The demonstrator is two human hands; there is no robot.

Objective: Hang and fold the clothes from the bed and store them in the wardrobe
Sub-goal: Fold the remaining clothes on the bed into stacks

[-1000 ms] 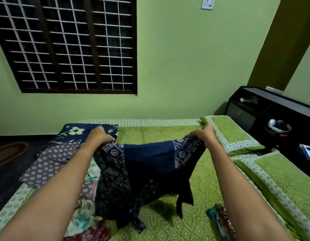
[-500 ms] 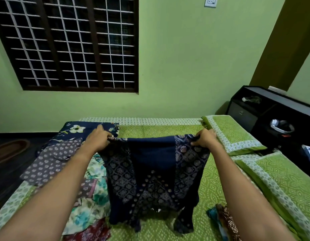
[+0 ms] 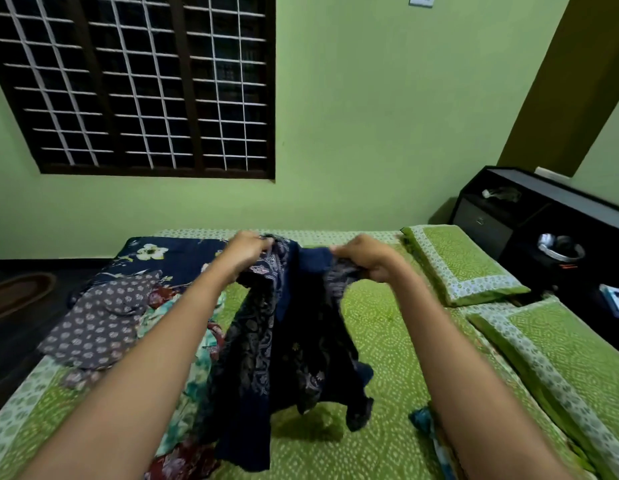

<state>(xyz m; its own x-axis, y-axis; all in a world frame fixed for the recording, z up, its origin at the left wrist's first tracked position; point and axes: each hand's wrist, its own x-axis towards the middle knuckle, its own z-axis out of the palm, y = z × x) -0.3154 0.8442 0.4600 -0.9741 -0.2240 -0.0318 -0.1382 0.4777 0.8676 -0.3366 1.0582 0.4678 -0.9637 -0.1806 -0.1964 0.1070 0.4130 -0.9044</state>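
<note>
- Bunched now instead of spread wide: over the bed (image 3: 387,341), the dark blue top (image 3: 301,341) hangs lengthwise straight down from the grips.
- Left hand (image 3: 247,247) and right hand (image 3: 365,256) each clutch its upper edge, close together, pretty much level.

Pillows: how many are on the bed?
2. The far pillow lies at the far right corner of the bed; the near pillow lies along its right edge, partly cut off.

My left hand (image 3: 247,249) and right hand (image 3: 365,258) bury their fingertips in the navy garment (image 3: 294,334), and right of it a teal cloth (image 3: 421,419), maybe a scarf, is cut off at the bottom edge.
</note>
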